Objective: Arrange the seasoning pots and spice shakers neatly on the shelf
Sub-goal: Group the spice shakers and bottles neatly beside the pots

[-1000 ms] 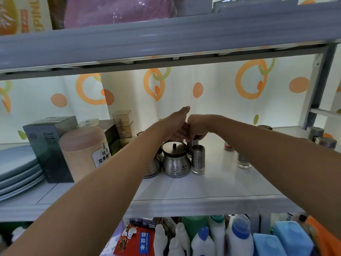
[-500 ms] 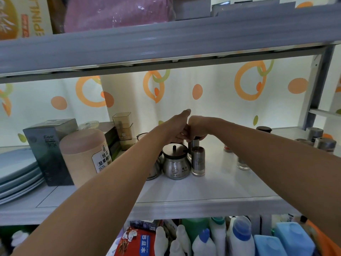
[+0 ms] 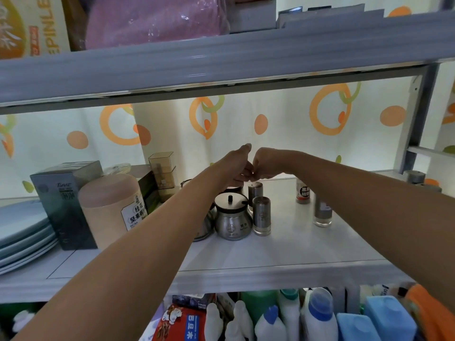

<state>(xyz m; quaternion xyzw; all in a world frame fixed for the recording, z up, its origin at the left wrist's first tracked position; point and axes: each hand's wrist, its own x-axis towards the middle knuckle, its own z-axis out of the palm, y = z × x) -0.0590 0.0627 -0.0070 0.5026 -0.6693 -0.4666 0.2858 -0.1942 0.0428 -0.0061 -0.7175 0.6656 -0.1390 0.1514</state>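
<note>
Fingers: our left hand (image 3: 235, 166) and right hand (image 3: 264, 163) met knuckle to knuckle above the back of the pot cluster; the fingers (image 3: 246, 172) curled downward and inward, but we could not tell whether they pinched anything between them.
Forearms: both of ours reached in from the lower corners over the front lip of the white shelf (image 3: 283, 252).
Lower level: plastic bottles (image 3: 317, 316) stood crowded beneath the shelf.
Front pot: a steel seasoning pot (image 3: 232, 223) with a black lid knob stood mid-shelf, a second pot (image 3: 203, 225) just to its left, half hidden by our left forearm.
Front shaker: a steel spice shaker (image 3: 261, 215) stood upright just right of the front pot.
Rear shaker: another steel shaker (image 3: 254, 193) stood behind the first, directly below our hands.
Right side: a clear-based shaker (image 3: 322, 214) and a small labelled bottle (image 3: 302, 193) stood apart from the cluster.
Left side: a pink canister (image 3: 110, 207), a dark box (image 3: 61, 205) and stacked plates (image 3: 22, 232).
Backdrop: a curtain (image 3: 283, 129) with orange rings.
</note>
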